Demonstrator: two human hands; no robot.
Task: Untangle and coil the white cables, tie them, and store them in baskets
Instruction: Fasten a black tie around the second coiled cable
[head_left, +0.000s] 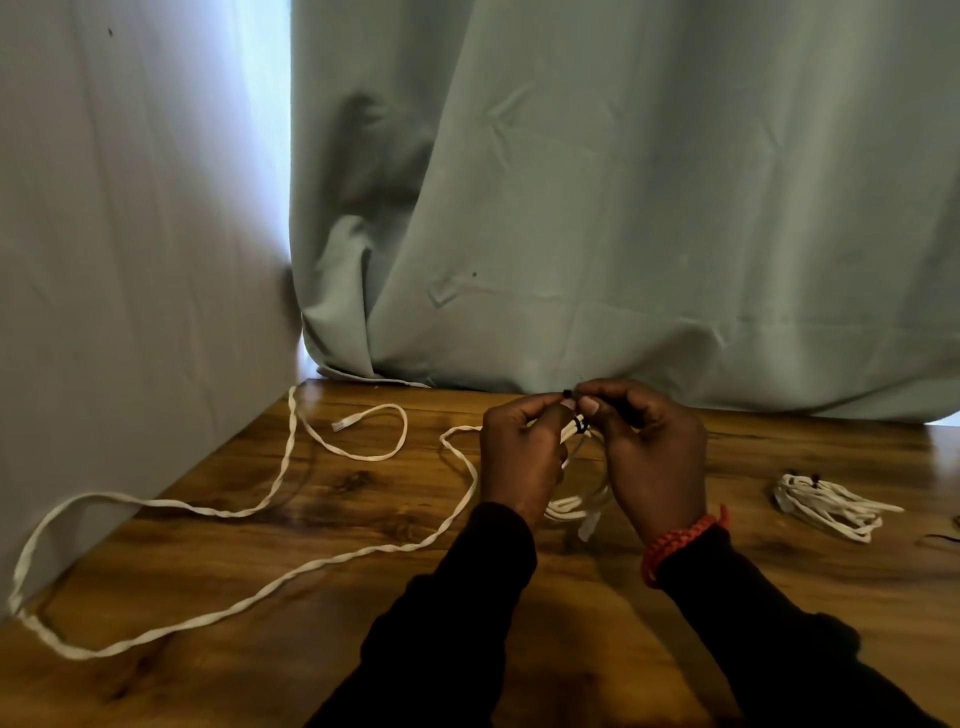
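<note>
**Head view: tying a coil, loose cable at left**

Loose cable (218, 512) sprawls over the counter (363, 597), twisted, limp, light; best gathered near its plug end. Left hand (519, 457) and right hand (657, 457) hold the coil (576, 506), fingers (592, 404) pinching a black tie (579, 427). Thin tie, likely slippery. Tied bundle (826, 506) lies right. No baskets visible.
</note>
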